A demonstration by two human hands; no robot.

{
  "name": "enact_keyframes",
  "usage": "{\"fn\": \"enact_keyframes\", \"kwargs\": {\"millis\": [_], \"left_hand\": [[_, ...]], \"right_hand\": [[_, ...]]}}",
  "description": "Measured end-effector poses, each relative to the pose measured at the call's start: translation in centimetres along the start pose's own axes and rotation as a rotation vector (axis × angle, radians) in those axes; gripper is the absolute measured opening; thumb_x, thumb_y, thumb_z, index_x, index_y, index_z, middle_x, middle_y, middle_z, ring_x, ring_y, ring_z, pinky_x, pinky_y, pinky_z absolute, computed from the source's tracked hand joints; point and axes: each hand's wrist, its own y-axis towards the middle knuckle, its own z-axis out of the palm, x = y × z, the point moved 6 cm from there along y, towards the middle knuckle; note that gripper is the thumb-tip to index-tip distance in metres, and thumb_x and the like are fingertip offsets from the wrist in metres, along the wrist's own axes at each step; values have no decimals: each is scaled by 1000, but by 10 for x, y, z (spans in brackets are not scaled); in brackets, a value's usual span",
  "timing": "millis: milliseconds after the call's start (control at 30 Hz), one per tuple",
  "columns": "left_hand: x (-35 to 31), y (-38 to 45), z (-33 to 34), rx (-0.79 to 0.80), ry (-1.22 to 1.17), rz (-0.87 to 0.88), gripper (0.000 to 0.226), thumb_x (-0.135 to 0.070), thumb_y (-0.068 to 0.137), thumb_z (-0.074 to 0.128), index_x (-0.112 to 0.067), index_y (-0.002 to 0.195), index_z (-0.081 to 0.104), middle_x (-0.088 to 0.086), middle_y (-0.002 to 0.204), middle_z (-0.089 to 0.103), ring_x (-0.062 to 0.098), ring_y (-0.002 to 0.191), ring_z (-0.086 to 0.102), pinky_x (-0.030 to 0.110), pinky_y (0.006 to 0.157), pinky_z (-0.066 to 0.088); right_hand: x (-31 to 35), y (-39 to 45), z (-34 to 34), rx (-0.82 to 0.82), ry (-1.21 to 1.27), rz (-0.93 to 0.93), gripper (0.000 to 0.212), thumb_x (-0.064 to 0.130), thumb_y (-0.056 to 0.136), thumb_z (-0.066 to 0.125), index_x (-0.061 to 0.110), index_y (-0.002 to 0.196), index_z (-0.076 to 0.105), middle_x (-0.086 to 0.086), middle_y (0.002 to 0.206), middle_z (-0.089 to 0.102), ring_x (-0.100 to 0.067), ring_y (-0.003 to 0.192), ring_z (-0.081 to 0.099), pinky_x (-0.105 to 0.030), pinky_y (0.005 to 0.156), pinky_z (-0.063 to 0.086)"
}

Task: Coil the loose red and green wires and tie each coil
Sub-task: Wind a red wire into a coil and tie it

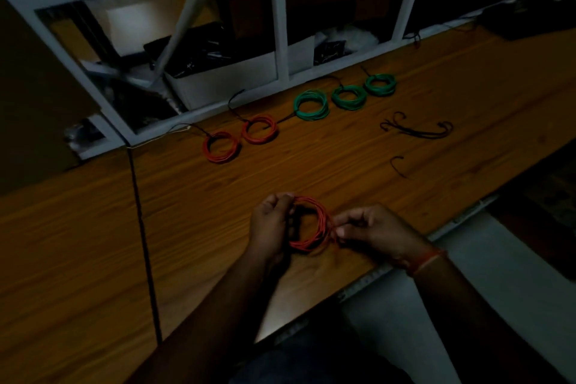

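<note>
A red wire coil (314,227) is held just above the wooden table (218,196) near its front edge. My left hand (274,221) grips the coil's left side with curled fingers. My right hand (367,227) pinches the coil's right side, where the wire end seems to be. Two tied red coils (222,146) (259,129) lie farther back. Three tied green coils (311,104) (349,97) (381,84) continue that row to the right.
Dark tie strings (417,129) lie loose right of centre, and one more (399,165) lies nearer. A white shelf frame (280,25) with boxes stands behind the table. A black cable (143,227) runs along the seam in the table on the left.
</note>
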Motion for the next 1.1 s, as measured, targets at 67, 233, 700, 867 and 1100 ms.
{"fn": "enact_keyframes", "kwargs": {"millis": [67,233,700,867,1100], "left_hand": [[10,10,11,-6,-84,-22,12,-17,102,57,-18,89,58,-2,64,43,10,47,32,21,42,24],[17,25,33,-63,-131,-6,13,-16,101,57,-18,89,54,-4,60,40,9,44,27,19,39,23],[15,16,57,21,-36,30,13,-26,101,58,-15,93,59,3,65,36,14,54,28,25,48,17],[21,13,59,118,-39,2,33,-39,104,55,-11,112,71,1,67,27,14,55,24,34,56,8],[16,12,55,132,-24,55,32,-32,104,57,-4,115,69,1,68,55,14,52,36,25,51,18]], "right_hand": [[1,9,-12,48,9,61,1,6,91,71,6,90,71,-11,80,72,-15,65,62,-22,57,47],[-2,32,-35,113,483,307,22,-5,90,45,-2,99,64,-19,81,67,-14,51,61,-13,39,41],[30,82,-70,4,231,93,9,6,97,62,9,91,68,-3,71,58,-4,47,41,-12,35,27],[46,91,-67,-117,156,-57,9,12,98,65,11,92,72,1,68,60,-5,50,41,-14,40,30],[44,90,-63,-280,138,-123,8,15,96,68,18,90,73,1,75,67,-5,58,54,-15,48,42]]}}
